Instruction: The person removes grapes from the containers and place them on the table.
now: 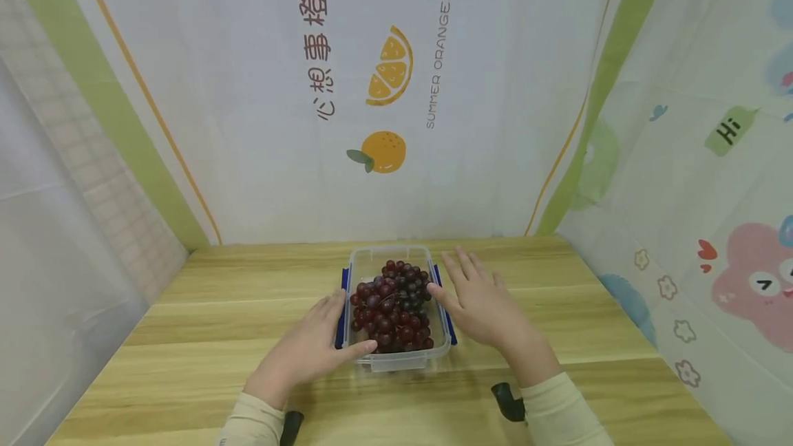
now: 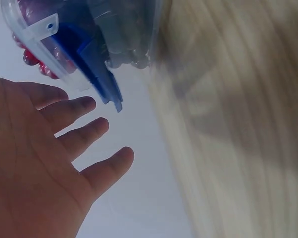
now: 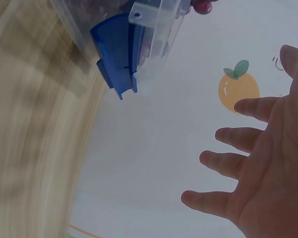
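A clear plastic food container (image 1: 399, 361) stands on the table without a lid on top, its blue side latches (image 2: 82, 54) folded outward. Dark red grapes (image 1: 387, 308) fill much of it, some heaped up to the rim. My left hand (image 1: 310, 346) is at the container's left side, fingers straight and thumb over the near left corner. On the other side, my right hand (image 1: 486, 305) is spread with its thumb near the right rim. In the right wrist view, a blue latch (image 3: 116, 52) hangs apart from the right fingers. Neither hand grips anything.
The wooden table (image 1: 217, 329) ends at a white cloth backdrop (image 1: 279, 184) with printed oranges. A patterned cloth (image 1: 688, 226) hangs on the right. Black curved pieces (image 1: 509, 403) show beside both sleeves, close to the near edge.
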